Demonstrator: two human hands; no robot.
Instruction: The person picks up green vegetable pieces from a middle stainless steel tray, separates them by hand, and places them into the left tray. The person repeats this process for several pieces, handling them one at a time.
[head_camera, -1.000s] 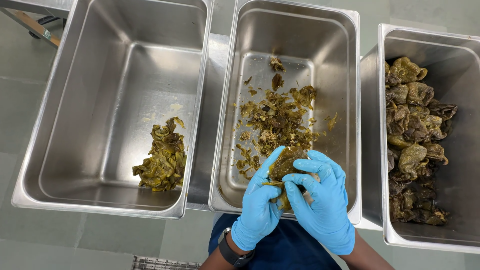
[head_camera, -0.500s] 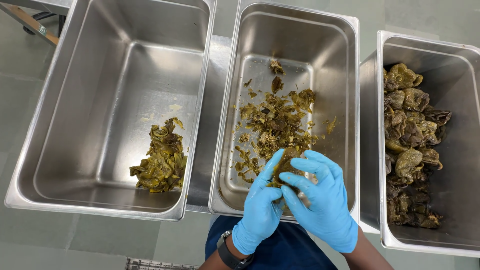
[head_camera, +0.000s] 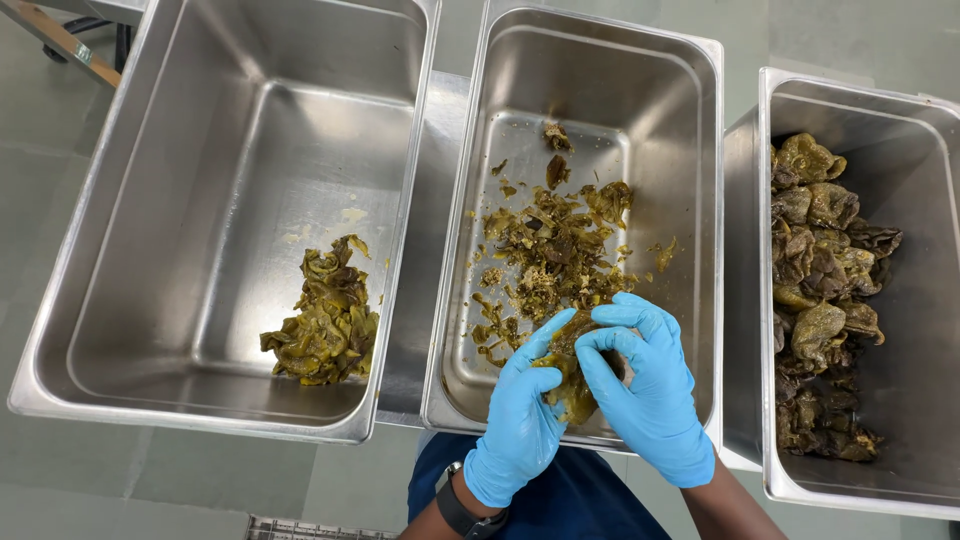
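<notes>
Head view looks down on three steel pans. Over the near end of the middle pan, both blue-gloved hands work one soft green-brown cooked pepper. Left hand cups it from below, fingers curled loosely around it. Right hand curls over the top, thumb and forefinger pinching the flesh. Scraps and seeds lie scattered just beyond. Peeled pieces sit in the left pan; whole peppers fill the right pan.
</notes>
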